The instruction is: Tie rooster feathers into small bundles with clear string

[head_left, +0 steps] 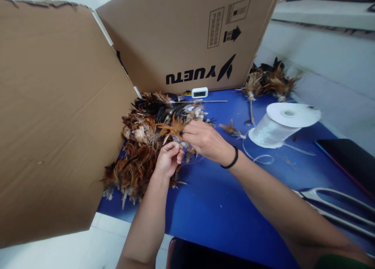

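A heap of brown, orange and black feathers lies on the blue table. Over its right side, my two hands are close together. My left hand is closed in a pinch beside small greyish fluff, and what its fingertips hold is too small to make out. Above and to the right, the fingers of my right hand are curled shut on orange-brown feathers that stick out to the left. A small feather bundle with a pale tied end lies right of my right hand.
A spool of clear line stands on the blue table. Cardboard panels rise behind and left. A white digital meter, thin stick, second feather pile, scissors and dark phone-like device surround the work area.
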{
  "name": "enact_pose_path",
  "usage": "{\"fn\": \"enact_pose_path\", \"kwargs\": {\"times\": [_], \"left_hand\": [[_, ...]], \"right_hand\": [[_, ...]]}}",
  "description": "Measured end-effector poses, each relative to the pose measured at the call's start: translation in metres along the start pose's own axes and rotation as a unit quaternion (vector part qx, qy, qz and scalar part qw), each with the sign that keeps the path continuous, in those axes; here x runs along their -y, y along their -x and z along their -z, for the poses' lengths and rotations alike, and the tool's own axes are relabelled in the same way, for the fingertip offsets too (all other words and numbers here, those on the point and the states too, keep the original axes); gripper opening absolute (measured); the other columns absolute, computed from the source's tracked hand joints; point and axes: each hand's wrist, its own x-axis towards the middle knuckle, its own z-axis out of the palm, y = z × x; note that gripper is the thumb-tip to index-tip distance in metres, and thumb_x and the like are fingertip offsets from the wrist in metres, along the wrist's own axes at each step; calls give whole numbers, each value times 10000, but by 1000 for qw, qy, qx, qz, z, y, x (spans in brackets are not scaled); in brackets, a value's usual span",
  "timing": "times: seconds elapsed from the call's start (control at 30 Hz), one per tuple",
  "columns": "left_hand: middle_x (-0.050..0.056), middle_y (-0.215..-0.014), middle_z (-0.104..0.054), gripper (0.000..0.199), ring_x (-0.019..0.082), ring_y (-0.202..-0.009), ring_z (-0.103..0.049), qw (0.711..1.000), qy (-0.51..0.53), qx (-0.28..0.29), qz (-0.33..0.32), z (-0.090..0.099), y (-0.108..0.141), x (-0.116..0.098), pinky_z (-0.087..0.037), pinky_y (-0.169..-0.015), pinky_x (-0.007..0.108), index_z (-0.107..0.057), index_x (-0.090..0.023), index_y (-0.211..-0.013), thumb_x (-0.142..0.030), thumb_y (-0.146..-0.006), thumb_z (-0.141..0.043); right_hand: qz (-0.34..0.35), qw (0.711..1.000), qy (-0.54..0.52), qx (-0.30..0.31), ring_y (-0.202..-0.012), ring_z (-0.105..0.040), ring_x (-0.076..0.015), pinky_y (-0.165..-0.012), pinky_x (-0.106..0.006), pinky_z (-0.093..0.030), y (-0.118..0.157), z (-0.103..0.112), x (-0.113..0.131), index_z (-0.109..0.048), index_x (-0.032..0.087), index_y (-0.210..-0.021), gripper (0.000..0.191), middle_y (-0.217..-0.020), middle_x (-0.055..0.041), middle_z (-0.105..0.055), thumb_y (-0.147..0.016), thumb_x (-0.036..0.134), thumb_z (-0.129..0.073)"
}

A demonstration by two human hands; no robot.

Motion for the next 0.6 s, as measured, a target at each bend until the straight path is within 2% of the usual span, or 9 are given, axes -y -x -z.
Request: {"fn": "enact_pose_path", "kwargs": {"times": [0.43, 0.53, 0.6], "left_hand": [[-8, -568, -590, 249, 26, -369, -435, 1000, 4, -5, -15, 2, 0, 1, -333, -363, 153, -596, -114, -644, -277, -631, -784], [-12, -573, -590, 259, 31, -378, -450, 999, -5, -10, -40, 0, 0, 1, -343, -375, 158, -578, -122, -638, -277, -631, -786], [-18, -570, -585, 268, 33, -382, -455, 998, -12, -17, -62, -1, 0, 0, -353, -388, 162, -567, -128, -642, -286, -639, -783]], "right_hand": [[-1, 1000, 4, -7, -733, -466, -177, -678, -315, -361, -1, -1, 5, -620, 145, -712, 323, -731, -64, -577, -942, 148, -393], [-30, 998, -43, -18, -744, -505, -173, -706, -309, -407, -1, -1, 4, -618, 146, -744, 268, -745, -61, -587, -927, 144, -422], [-79, 993, -86, -27, -800, -551, -174, -752, -308, -443, 1, 0, 2, -631, 143, -891, 157, -838, -70, -623, -900, 139, -474]]}}
